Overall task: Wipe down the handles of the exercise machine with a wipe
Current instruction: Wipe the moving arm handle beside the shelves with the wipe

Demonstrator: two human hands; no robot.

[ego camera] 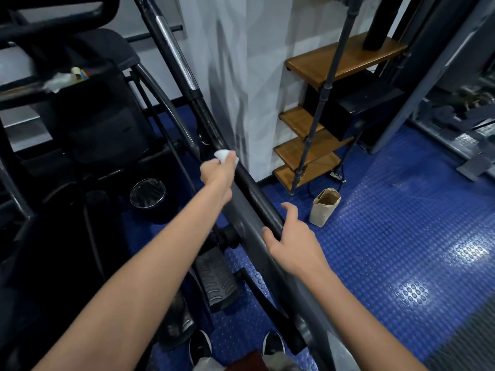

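Wiping the machine's handle

The left hand (218, 171) is pressing a wipe (223, 155) on the handle (251, 188); the right hand (293, 242) is gripping it lower.

Dim, floor (409, 287) glare, fisheye edges

The floor (401, 236) is blue and covered in little round bumps. A brown paper bag (324, 207) stands open on it, close to the bottom of some wooden stairs (308, 156). A thin dark pole (325, 89) runs up past the steps. A black cord and a plug strip (338, 175) lie by the lowest step. A white wall (241, 76) stands behind. Two dark shoes (273, 342) show at the bottom.
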